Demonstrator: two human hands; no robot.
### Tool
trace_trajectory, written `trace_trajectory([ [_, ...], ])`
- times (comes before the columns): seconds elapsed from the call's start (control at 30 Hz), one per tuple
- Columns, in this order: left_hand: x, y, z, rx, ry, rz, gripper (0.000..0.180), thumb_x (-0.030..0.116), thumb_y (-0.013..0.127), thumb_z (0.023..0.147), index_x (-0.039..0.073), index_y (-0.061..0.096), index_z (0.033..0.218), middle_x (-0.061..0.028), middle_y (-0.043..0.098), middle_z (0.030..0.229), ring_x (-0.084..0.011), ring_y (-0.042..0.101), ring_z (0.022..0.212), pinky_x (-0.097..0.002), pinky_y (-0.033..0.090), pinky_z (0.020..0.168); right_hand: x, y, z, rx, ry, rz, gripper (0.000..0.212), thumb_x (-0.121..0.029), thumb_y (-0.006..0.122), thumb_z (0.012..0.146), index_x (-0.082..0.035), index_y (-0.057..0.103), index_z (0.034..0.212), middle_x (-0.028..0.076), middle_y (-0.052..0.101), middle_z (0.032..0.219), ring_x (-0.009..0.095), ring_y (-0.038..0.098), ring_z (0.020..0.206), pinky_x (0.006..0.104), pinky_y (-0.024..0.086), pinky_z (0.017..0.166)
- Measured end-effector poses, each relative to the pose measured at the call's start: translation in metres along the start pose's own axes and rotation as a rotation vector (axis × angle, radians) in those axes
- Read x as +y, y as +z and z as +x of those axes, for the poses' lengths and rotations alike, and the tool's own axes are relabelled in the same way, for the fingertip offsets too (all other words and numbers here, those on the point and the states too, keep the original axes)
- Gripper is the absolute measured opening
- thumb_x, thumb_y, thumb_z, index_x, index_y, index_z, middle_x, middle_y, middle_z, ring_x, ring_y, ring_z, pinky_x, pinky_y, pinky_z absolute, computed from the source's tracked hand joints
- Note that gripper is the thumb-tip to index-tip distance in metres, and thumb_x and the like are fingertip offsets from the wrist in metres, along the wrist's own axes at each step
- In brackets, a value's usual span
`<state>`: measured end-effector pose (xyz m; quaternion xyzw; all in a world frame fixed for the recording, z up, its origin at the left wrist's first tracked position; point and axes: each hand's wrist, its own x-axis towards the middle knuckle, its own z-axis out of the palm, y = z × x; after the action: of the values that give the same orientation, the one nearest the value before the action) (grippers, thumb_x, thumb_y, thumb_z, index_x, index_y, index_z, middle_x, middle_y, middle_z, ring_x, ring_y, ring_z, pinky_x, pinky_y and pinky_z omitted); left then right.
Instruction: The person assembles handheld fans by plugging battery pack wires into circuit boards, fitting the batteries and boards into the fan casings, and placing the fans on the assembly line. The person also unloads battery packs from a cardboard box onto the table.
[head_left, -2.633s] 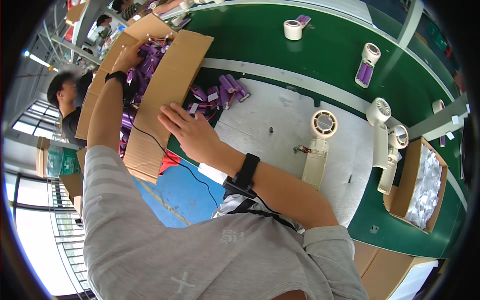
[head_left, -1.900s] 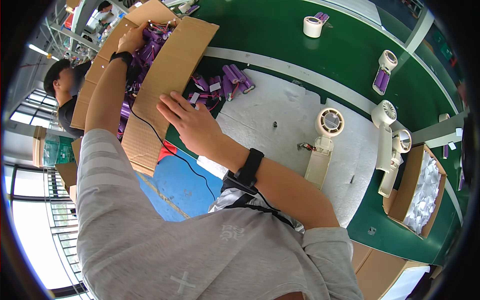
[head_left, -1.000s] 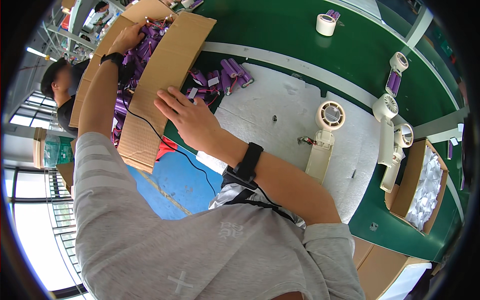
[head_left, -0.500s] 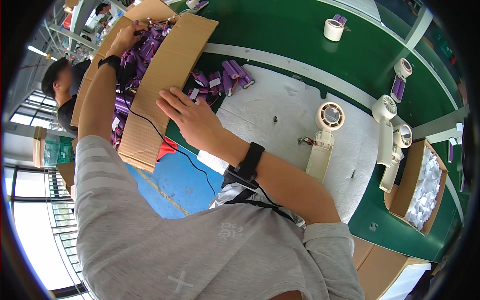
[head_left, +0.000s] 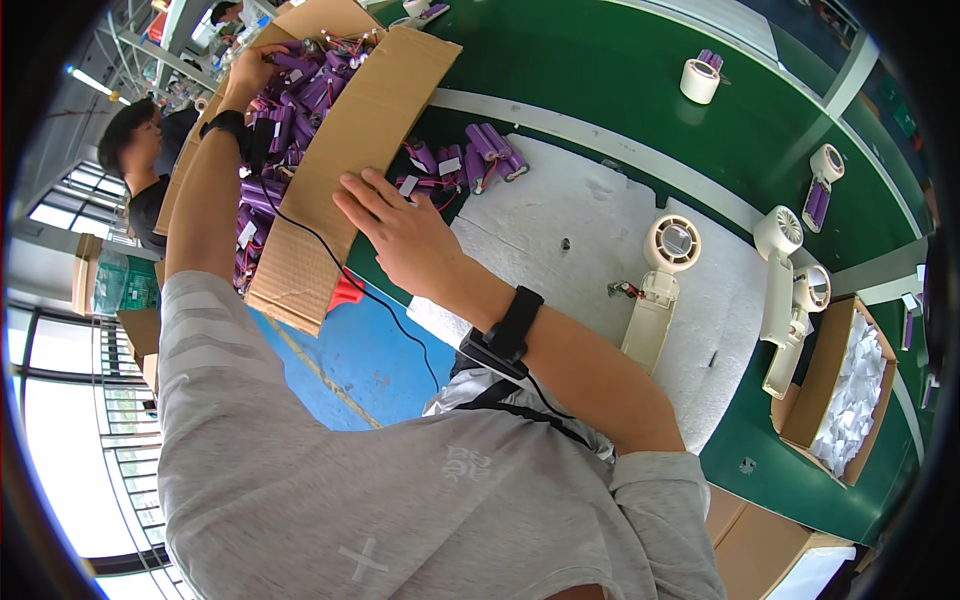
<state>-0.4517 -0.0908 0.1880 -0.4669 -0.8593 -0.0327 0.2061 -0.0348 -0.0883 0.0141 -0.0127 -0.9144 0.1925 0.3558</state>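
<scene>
a cardboard box (head_left: 330, 170) full of purple battery packs (head_left: 290, 95) sits at the green table's (head_left: 620, 60) left edge. the right hand (head_left: 400, 235) rests spread-fingered on its flap, gripping nothing. the left hand (head_left: 250, 70) reaches among the packs; its grip can't be made out.

Purple battery packs (head_left: 300, 95) with red wires in brown cardboard box (head_left: 370, 130). Green surface (head_left: 620, 70), white foam mat (head_left: 590, 230), cream handheld fans (head_left: 655, 290), blue floor (head_left: 350, 360), grey shirt (head_left: 400, 500), black wristbands.
</scene>
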Motion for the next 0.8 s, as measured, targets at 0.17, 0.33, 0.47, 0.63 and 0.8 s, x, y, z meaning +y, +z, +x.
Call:
trace_trajectory([
  [0.17,-0.022,-0.021,0.005,0.079,-0.078,-0.128,0.033,0.021,0.069,0.077,0.030,0.072,0.108,-0.0119,0.068,0.080,-0.0228,0.067,0.074,-0.0340,0.052,0.071,-0.003,-0.001,0.001,0.017,-0.012,0.008,0.065,-0.008,0.056,0.083,-0.010,0.035,0.145,0.005,0.031,0.152,0.023,0.030,0.140,0.0428,0.048,0.085],
  [0.33,-0.005,-0.031,0.009,0.026,-0.152,-0.266,0.034,0.023,0.070,0.078,0.031,0.072,0.111,-0.0075,0.064,0.073,-0.0136,0.060,0.065,-0.0308,0.050,0.067,0.000,-0.002,-0.001,0.020,0.001,0.021,0.065,-0.007,0.056,0.082,-0.011,0.037,0.144,0.004,0.032,0.152,0.022,0.030,0.140,0.0430,0.049,0.084],
  [0.47,-0.007,-0.040,0.001,0.047,-0.097,-0.316,0.034,0.017,0.069,0.079,0.026,0.072,0.112,-0.0039,0.063,0.072,-0.0116,0.057,0.063,-0.0294,0.049,0.065,-0.003,-0.002,-0.001,0.016,-0.006,0.041,0.063,-0.006,0.055,0.082,-0.010,0.038,0.143,0.004,0.032,0.151,0.022,0.031,0.139,0.0433,0.049,0.085],
  [0.63,0.003,-0.073,-0.007,0.052,-0.169,-0.685,0.034,0.008,0.067,0.079,0.018,0.072,0.110,-0.0008,0.063,0.072,-0.0081,0.054,0.063,-0.0271,0.047,0.061,-0.001,-0.001,-0.002,0.036,-0.005,0.009,0.064,-0.006,0.055,0.082,-0.010,0.038,0.143,0.004,0.032,0.151,0.022,0.030,0.139,0.0436,0.049,0.086],
  [0.8,0.057,-0.113,-0.032,0.047,0.040,-0.906,0.037,0.001,0.057,0.087,0.006,0.063,0.124,0.0013,0.064,0.090,-0.0041,0.054,0.068,-0.0204,0.043,0.056,-0.003,-0.001,0.001,0.019,-0.002,0.026,0.064,-0.007,0.055,0.082,-0.009,0.037,0.144,0.005,0.032,0.152,0.023,0.029,0.140,0.0444,0.049,0.086],
])
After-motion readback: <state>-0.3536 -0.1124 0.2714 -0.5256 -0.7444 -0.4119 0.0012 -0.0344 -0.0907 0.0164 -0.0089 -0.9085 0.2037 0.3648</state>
